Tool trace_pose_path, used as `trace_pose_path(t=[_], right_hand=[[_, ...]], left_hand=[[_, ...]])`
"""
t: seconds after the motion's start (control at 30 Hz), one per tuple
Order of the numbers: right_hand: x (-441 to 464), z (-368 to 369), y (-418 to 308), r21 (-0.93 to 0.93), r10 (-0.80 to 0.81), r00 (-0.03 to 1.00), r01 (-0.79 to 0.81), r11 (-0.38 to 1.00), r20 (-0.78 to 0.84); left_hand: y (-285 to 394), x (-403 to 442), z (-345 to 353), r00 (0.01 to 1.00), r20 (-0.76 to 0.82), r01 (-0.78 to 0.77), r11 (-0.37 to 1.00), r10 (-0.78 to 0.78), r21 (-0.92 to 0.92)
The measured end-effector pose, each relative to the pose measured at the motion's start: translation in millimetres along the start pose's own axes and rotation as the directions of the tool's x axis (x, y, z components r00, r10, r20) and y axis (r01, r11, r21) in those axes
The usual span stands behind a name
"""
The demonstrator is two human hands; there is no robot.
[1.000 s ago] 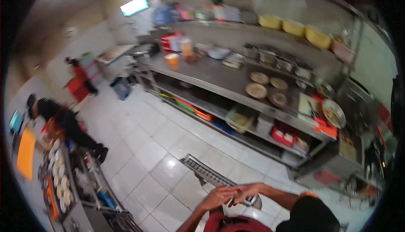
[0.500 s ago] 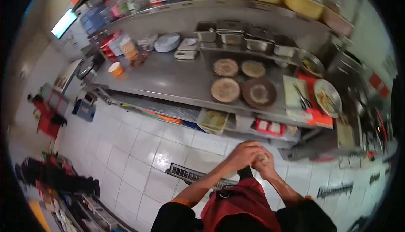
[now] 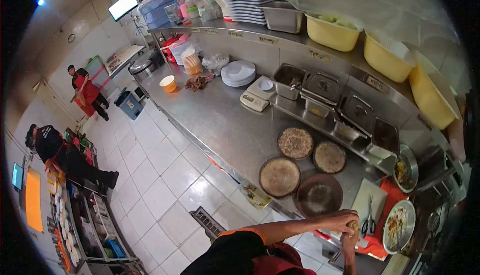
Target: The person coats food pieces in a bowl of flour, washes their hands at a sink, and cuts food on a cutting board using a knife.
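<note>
My left hand [image 3: 342, 220] reaches across from the left, its fingers closed over my right hand [image 3: 349, 239]. Both are clasped together at the counter's front edge. Something small and pale tan shows between them, mostly hidden by the fingers, and I cannot make out its kind. Just beyond lie a pale cutting board [image 3: 369, 200] and black-handled scissors [image 3: 369, 223]. To the right, a metal bowl [image 3: 400, 226] with yellow-brown residue rests on orange-red sheeting [image 3: 392, 193]. A brown round shallow dish [image 3: 320, 195] stands left of the board, beside several similar pale-centred dishes [image 3: 280, 177].
A digital scale [image 3: 255, 96], stacked plates [image 3: 238, 73] and an orange-and-white tub [image 3: 169, 83] stand along the steel counter [image 3: 200, 107]. Metal pans [image 3: 290, 81] line a raised shelf. Two people in dark clothes [image 3: 60, 147] are at left. A drain grate [image 3: 206, 221] crosses the tiled floor.
My view has swung, so the counter now runs diagonally and the people at left show more fully. My clasped hands have shifted right in view, nearer the cutting board.
</note>
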State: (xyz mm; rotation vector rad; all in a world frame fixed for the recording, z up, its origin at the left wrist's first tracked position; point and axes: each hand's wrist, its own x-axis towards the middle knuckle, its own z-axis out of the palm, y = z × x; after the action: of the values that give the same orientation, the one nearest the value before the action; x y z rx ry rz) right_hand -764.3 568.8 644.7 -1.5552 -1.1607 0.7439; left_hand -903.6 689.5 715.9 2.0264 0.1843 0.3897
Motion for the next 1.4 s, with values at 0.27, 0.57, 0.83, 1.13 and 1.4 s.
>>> trace_pose_path(t=[0.27,0.57,0.83,1.13,1.4], right_hand=[[74.9,-30.0,-13.1,-0.299,-0.08,0.997,0.074,0.951,-0.009],[92.5,-88.1,123.7,-0.949,-0.159,0.948,-0.294,-0.116,-0.275],[157.2,174.5,-50.6,-0.847,-0.079,0.935,-0.276,0.454,-0.347],[324.4,541.4,-254.2,-0.647,0.13,0.953,0.082,0.758,0.274],[553.4,916.5,-366.7,-0.105,-0.363,0.577,0.621,0.776,0.732]], left_hand=[[-96.1,68.0,14.9,0.964,0.242,0.26,0.55,-0.108,-0.794],[-67.8,-132.8,-276.0,0.867,-0.405,-0.254,0.957,0.289,0.138],[-284.2,-417.5,-784.4,0.237,-0.801,0.884,0.22,0.551,0.413],[-318.4,-511.9,-835.1,0.777,-0.613,0.579,0.221,0.142,0.785],[-327.3,-533.9,-839.3,0.721,-0.647,0.69,0.344,-0.249,0.637]])
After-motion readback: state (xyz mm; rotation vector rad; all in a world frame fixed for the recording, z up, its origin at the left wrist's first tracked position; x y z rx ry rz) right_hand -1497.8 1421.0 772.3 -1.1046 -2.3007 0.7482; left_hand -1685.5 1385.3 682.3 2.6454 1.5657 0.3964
